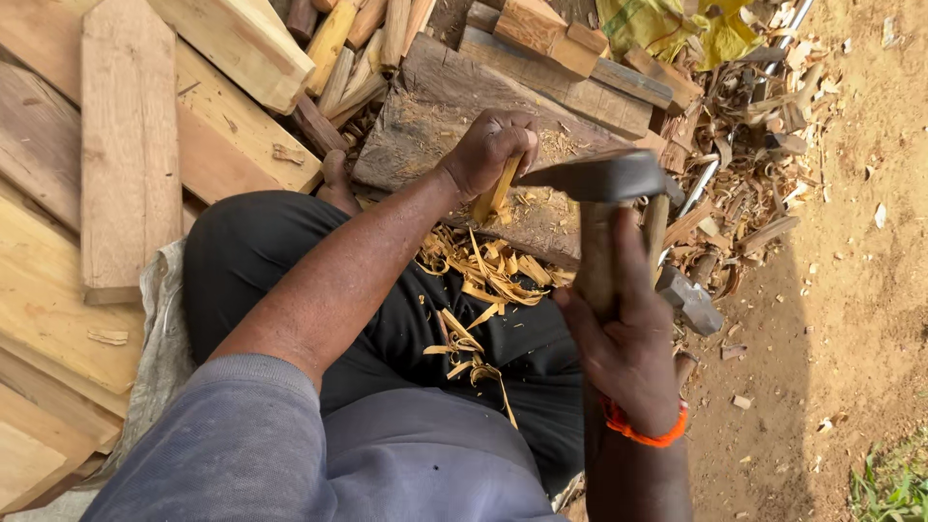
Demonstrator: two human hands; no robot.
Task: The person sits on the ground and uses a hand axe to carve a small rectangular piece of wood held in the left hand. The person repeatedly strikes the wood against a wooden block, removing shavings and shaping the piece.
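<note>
Left hand (491,147) closed around a small pale stick (495,190), held upright on the wood block (425,126) just beyond the knees. Right hand (623,333) gripping the wooden handle of an adze (604,179), its dark metal head level and just to the right of the stick, almost touching the left hand. Stick yellowish, freshly cut, lower end resting on the block, upper part hidden inside the fist. Orange band (646,430) around the right wrist. Curled yellow shavings (478,280) scattered over the black trousers (290,251) and the block's near edge. Planks (130,145) stacked to the left, short cut sticks (353,48) piled beyond the block. Second metal tool head (691,302) lying on the ground (851,290) by the right forearm, among chips and bark.
</note>
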